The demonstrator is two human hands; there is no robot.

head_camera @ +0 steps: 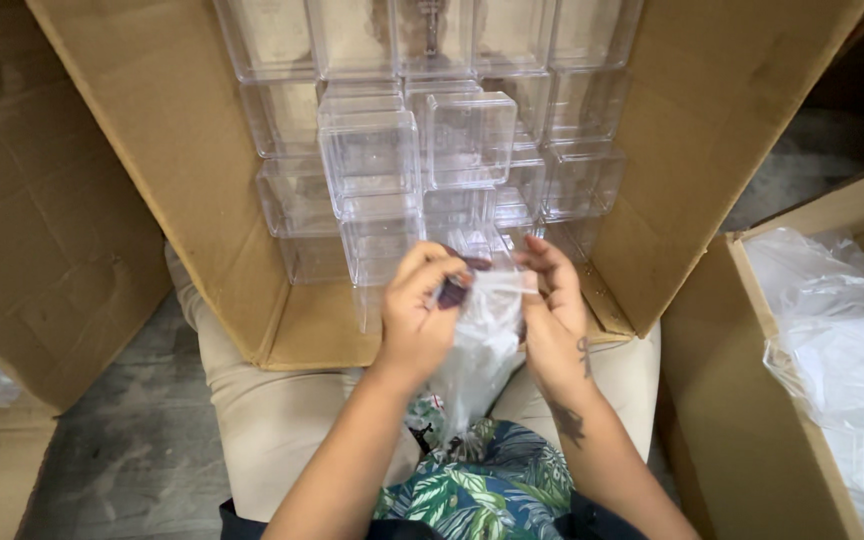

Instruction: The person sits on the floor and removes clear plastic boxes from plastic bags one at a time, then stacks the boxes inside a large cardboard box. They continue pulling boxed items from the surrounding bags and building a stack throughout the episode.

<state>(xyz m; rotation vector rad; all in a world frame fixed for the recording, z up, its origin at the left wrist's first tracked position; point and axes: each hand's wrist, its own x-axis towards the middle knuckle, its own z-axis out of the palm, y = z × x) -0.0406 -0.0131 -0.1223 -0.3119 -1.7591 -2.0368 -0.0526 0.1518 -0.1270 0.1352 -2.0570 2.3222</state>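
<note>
While your left hand (420, 305) pinches the top edge of a small clear plastic bag (482, 345) with thumb and fingers closed on it, your right hand (552, 300) grips the opposite side of the same mouth, so the bag hangs between both hands over your lap. Something small and dark (452, 292) sits at your left fingertips; it may be a piece going into the bag, though the view is too blurred to tell. Judging by how it droops and creases, the bag is light, soft and slippery, so hold it at the rim, near the corners, not by the limp body. Just beyond your hands, clear plastic boxes (422, 150) are stacked inside an open cardboard carton (162, 170) leaning against your knees; these look stiff but likely to crack. Well off to your right, a second carton (742, 400) holds crumpled plastic sheeting (837, 340).
</note>
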